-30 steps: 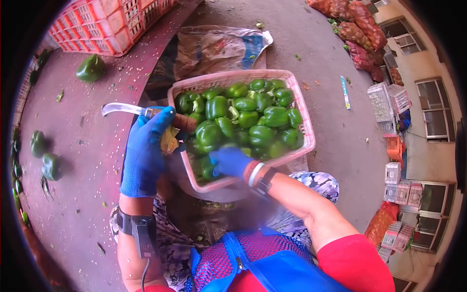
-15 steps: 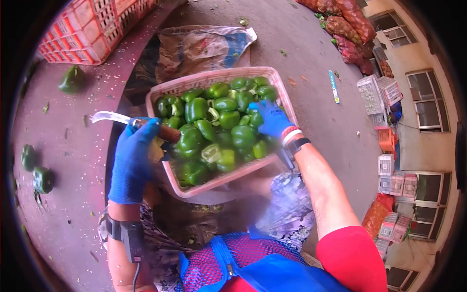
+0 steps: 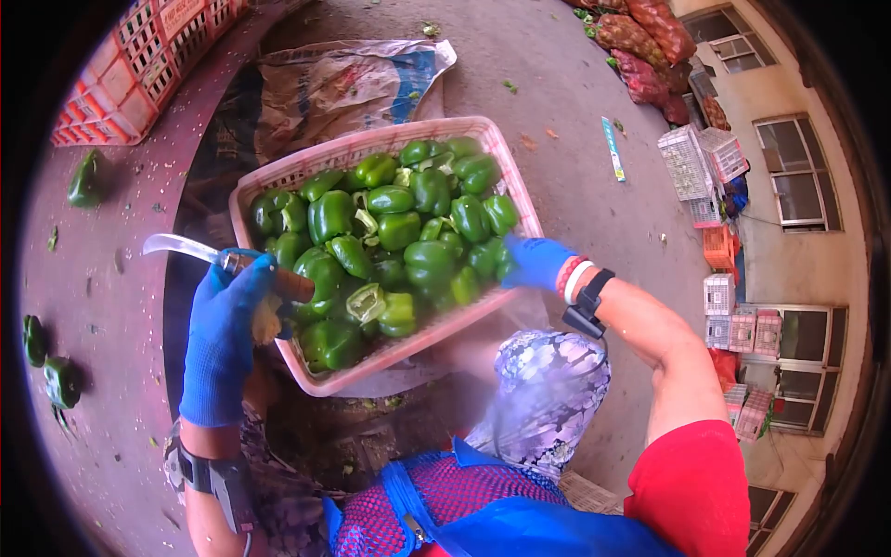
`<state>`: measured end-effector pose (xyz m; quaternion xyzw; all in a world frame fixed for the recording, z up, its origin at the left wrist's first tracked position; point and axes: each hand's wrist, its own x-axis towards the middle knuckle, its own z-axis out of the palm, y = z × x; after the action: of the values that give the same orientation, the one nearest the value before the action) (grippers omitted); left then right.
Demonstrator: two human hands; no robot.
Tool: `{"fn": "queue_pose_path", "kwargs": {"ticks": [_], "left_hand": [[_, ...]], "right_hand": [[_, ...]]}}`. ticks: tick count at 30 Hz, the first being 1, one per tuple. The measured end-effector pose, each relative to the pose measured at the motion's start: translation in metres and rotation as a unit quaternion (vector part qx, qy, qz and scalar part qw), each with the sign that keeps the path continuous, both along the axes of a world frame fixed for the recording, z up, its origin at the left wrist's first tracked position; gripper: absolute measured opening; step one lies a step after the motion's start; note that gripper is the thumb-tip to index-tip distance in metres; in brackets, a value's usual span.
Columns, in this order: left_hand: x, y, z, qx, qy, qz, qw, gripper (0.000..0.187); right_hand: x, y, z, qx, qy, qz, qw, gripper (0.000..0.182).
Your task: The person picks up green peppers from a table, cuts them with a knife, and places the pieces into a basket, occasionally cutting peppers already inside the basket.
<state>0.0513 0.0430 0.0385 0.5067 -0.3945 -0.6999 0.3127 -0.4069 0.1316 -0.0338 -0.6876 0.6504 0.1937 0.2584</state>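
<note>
A pink plastic crate [image 3: 371, 360], tilted in view, holds several green peppers [image 3: 399, 230], some with cut surfaces showing. My left hand [image 3: 223, 320], in a blue glove, is closed round the wooden handle of a curved knife [image 3: 190, 245] at the crate's left side. The blade points left, away from the peppers. Something pale shows below the handle by my palm. At the right edge of the crate is my right hand [image 3: 536, 262], also blue-gloved, beside the peppers. Its fingers are blurred and partly hidden, so what they hold, if anything, does not show.
A red crate [image 3: 116, 84] stands upper left, with loose peppers [image 3: 63, 381] on the ground at left. A crumpled sack [image 3: 343, 85] lies behind the pink crate. Filled net bags [image 3: 640, 42] and stacked crates [image 3: 719, 292] line the wall on the right.
My right hand has moved from over the peppers to the crate's right edge. The crate, the knife and my left hand appear farther left in view.
</note>
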Motion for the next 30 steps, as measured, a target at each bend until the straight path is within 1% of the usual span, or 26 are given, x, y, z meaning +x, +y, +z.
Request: {"fn": "queue_pose_path", "kwargs": {"ticks": [1, 2, 3, 4, 7, 8, 9, 11, 12, 13, 14, 15, 17, 18, 19, 21, 23, 25, 26, 29, 30], "left_hand": [[-0.001, -0.001, -0.003, -0.003, -0.004, -0.001, 1.000, 0.024], [-0.003, -0.001, -0.001, 0.018, 0.000, 0.006, 1.000, 0.023], [-0.004, -0.002, -0.004, 0.014, 0.006, 0.011, 1.000, 0.023], [-0.005, -0.002, -0.008, 0.010, 0.013, 0.015, 1.000, 0.023], [-0.004, -0.005, -0.008, 0.010, 0.017, 0.018, 1.000, 0.023], [-0.001, -0.005, -0.005, 0.011, 0.014, 0.019, 1.000, 0.024], [0.000, -0.005, -0.003, -0.013, 0.024, 0.018, 0.999, 0.025], [0.002, -0.002, 0.015, -0.008, 0.012, 0.050, 0.999, 0.026], [0.006, -0.002, 0.016, -0.017, 0.021, 0.055, 0.998, 0.027], [0.009, -0.002, 0.013, -0.041, 0.028, 0.071, 0.996, 0.027], [0.012, -0.003, 0.011, -0.040, 0.034, 0.083, 0.995, 0.028], [0.017, -0.004, 0.010, -0.037, 0.040, 0.099, 0.994, 0.028], [0.021, -0.002, 0.017, -0.043, 0.022, 0.101, 0.994, 0.029], [0.019, -0.002, 0.018, -0.039, 0.034, 0.118, 0.992, 0.030], [0.021, -0.002, 0.015, -0.050, 0.044, 0.108, 0.992, 0.031], [0.029, -0.002, 0.009, -0.075, 0.062, 0.094, 0.991, 0.032], [0.030, 0.000, 0.014, -0.044, 0.083, 0.116, 0.989, 0.031], [0.031, 0.003, 0.024, -0.033, 0.083, 0.131, 0.987, 0.030], [0.034, 0.003, 0.023, -0.033, 0.081, 0.128, 0.988, 0.030], [0.040, 0.005, 0.020, -0.035, 0.074, 0.119, 0.989, 0.030], [0.041, 0.005, 0.022, -0.038, 0.070, 0.121, 0.989, 0.030]], "right_hand": [[0.002, 0.000, -0.013, -0.016, -0.003, 0.009, 1.000, 0.048], [0.002, 0.003, -0.031, -0.031, -0.007, 0.017, 0.999, 0.046], [0.012, 0.003, -0.037, -0.045, -0.010, 0.024, 0.999, 0.044], [0.018, 0.003, -0.038, -0.028, 0.000, 0.008, 1.000, 0.037], [0.020, 0.002, -0.073, -0.068, 0.045, 0.018, 0.996, 0.033], [0.018, -0.001, -0.083, -0.034, 0.067, -0.015, 0.997, 0.041], [0.013, 0.001, -0.090, -0.049, 0.038, -0.004, 0.998, 0.041], [-0.011, 0.005, -0.104, -0.077, -0.022, 0.025, 0.996, 0.041], [-0.004, -0.003, -0.088, -0.026, 0.009, 0.031, 0.999, 0.039], [0.001, -0.015, -0.072, 0.048, 0.080, 0.050, 0.994, 0.038], [0.021, -0.029, -0.047, 0.087, 0.142, 0.077, 0.983, 0.037], [0.046, -0.043, -0.019, 0.066, 0.161, 0.086, 0.981, 0.038], [0.113, -0.060, 0.028, -0.099, 0.059, 0.050, 0.992, 0.042], [0.147, -0.069, 0.040, -0.097, -0.025, 0.007, 0.995, 0.049], [0.178, -0.075, 0.042, -0.094, -0.109, -0.036, 0.989, 0.056], [0.222, -0.074, -0.002, -0.201, -0.170, 0.007, 0.965, 0.069], [0.263, -0.072, -0.056, -0.313, -0.168, 0.009, 0.935, 0.073], [0.294, -0.056, -0.065, -0.277, -0.103, 0.106, 0.949, 0.073], [0.301, -0.036, -0.077, -0.257, -0.116, 0.132, 0.950, 0.072], [0.288, -0.020, -0.058, -0.194, -0.164, 0.215, 0.943, 0.073], [0.284, -0.023, -0.066, -0.202, -0.136, 0.232, 0.942, 0.074]]}}
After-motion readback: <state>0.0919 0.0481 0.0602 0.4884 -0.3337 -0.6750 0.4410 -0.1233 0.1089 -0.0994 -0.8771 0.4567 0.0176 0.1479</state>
